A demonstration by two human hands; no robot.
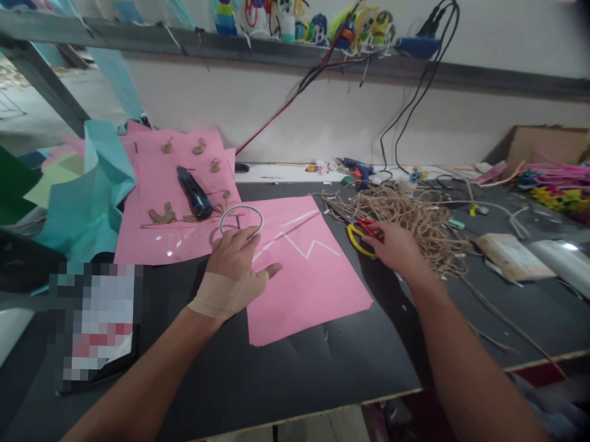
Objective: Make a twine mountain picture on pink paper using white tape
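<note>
My left hand [233,264], with a tan bandage round the wrist, lies at the left edge of a pink paper stack [302,292]. Its thumb is spread away from the fingers. The fingertips overlap the near edge of a thin white ring [263,215] that looks like a tape roll; I cannot tell whether they touch it. White strips [294,240] form a zigzag on the top sheet. Right of the stack, my right hand [393,247] has its fingers closed on scissors [359,244] with red and yellow handles, blades pointing left beside a twine heap [406,218].
On pink sheets at the left lie a utility knife [194,192] and several small twine pieces. A glue gun [357,170] rests by the wall. A blurred, dark-edged object [100,330] lies at front left. Cables hang from the shelf [291,52].
</note>
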